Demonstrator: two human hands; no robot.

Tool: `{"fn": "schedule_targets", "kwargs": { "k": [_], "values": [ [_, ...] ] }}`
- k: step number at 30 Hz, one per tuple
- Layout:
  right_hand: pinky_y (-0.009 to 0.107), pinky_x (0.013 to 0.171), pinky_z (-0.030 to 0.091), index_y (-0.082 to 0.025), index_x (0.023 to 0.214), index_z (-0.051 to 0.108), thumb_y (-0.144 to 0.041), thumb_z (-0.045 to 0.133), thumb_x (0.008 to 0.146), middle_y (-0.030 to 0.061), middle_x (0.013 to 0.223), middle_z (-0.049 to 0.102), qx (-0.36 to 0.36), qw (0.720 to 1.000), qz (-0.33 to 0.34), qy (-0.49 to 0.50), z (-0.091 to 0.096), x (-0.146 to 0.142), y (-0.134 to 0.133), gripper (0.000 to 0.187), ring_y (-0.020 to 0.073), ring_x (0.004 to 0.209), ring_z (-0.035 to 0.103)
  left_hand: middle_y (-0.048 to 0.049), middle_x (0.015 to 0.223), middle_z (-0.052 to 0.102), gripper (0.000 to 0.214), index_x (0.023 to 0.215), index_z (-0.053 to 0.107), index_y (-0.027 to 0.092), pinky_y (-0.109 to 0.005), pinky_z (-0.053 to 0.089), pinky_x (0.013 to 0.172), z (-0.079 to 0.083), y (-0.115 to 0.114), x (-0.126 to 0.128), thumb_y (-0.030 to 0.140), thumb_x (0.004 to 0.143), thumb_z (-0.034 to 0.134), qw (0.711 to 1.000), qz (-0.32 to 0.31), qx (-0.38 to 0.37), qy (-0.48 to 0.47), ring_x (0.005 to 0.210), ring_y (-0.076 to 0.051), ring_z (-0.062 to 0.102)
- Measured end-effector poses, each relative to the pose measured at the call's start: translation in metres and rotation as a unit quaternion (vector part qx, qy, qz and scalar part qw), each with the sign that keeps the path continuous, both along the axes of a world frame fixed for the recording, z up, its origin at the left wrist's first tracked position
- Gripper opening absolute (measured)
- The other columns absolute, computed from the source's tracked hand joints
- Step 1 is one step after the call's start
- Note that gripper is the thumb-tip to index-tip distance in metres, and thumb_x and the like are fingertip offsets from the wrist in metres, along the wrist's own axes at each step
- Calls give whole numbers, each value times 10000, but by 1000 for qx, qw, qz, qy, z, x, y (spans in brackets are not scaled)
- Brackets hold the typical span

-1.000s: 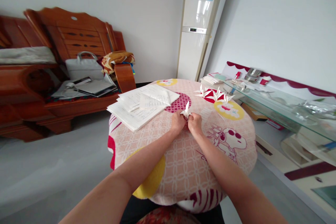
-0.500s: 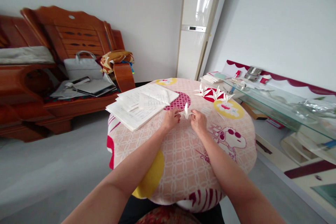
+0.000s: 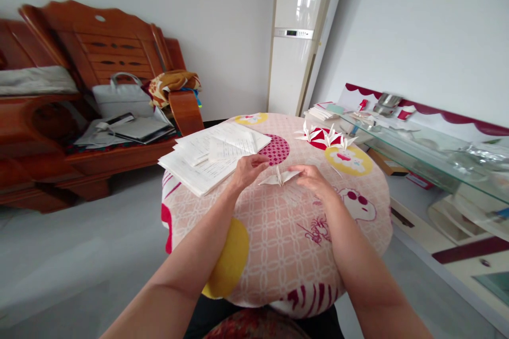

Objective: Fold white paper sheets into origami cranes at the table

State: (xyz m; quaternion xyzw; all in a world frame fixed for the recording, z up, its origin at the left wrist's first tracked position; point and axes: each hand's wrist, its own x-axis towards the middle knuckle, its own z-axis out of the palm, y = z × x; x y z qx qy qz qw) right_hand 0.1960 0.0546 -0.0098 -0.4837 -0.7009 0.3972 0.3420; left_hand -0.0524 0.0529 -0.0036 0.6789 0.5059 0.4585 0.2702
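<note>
A white folded paper crane [image 3: 280,178] stands near the middle of the table, its wings spread to both sides and its narrow points up. Just above and left of its left wing is my left hand [image 3: 248,170], fingers stretched out and holding nothing. My right hand [image 3: 314,179] reaches to the tip of the right wing; its fingers overlap that tip, with thumb and forefinger apart. Farther back on the right, several finished white paper cranes [image 3: 326,137] sit in a row on the cloth.
A patterned cloth [image 3: 274,243] covers the round table. Stacked written sheets [image 3: 199,183] lie left of my hands, and a thin white strip [image 3: 336,171] to the right. Beyond stand a wooden sofa [image 3: 107,53], a tall air conditioner [image 3: 292,69] and a glass-topped cabinet [image 3: 437,153].
My fingers were pinching the crane at both sides. Now its wings are spread wide, my left hand has come off it up and left, and my right hand has moved outward.
</note>
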Motion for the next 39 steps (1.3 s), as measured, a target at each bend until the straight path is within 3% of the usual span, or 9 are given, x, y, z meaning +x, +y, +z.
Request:
{"fn": "schedule_targets", "kwargs": {
  "k": [3, 7, 12, 15, 22, 39],
  "values": [
    [366, 947, 498, -201, 1030, 789, -49, 495, 644, 63, 1152, 754, 75, 997, -17, 16, 0, 1, 1, 508, 237, 1074, 682, -58, 821, 763, 175, 839, 761, 136, -262, 517, 730, 2, -3, 5, 263, 809, 645, 999, 40, 0, 34, 767, -176, 683],
    [414, 1089, 413, -238, 942, 806, -36, 492, 682, 48, 1261, 713, 134, 991, -9, 4, 0, 0, 1, 454, 227, 1222, 624, -34, 751, 739, 143, 793, 760, 140, -235, 480, 655, 5, -8, 10, 222, 785, 643, 998, -15, 7, 56, 683, -143, 639],
    [419, 1026, 469, -234, 898, 807, -169, 598, 816, 73, 1189, 742, 165, 986, -16, -29, 2, -4, 0, 234, 238, 1138, 670, -32, 764, 748, 120, 810, 771, 154, -232, 501, 660, 4, -10, 18, 192, 768, 665, 997, -62, -3, 38, 679, -137, 653],
    [399, 1004, 475, -228, 847, 805, -193, 669, 805, 79, 1126, 760, 215, 974, -28, -61, 4, -10, -2, 147, 233, 1090, 679, -32, 782, 757, 127, 837, 771, 155, -232, 519, 677, 1, -10, 24, 158, 759, 672, 996, -82, -12, 16, 686, -135, 666],
    [366, 928, 461, -223, 761, 785, -115, 692, 781, 46, 875, 784, 271, 957, 8, -103, 15, -23, -8, 144, 201, 890, 695, -24, 798, 762, 84, 829, 771, 166, -233, 508, 677, -3, -12, 36, 171, 758, 726, 997, -68, 10, 32, 708, -136, 663],
    [323, 856, 442, -209, 718, 760, -127, 722, 772, 29, 778, 750, 270, 953, 30, -135, 16, -25, -8, 105, 182, 795, 662, -10, 743, 740, 36, 794, 770, 170, -221, 465, 650, 0, -15, 43, 187, 777, 743, 998, -45, 27, 43, 659, -124, 627]
  ]
}}
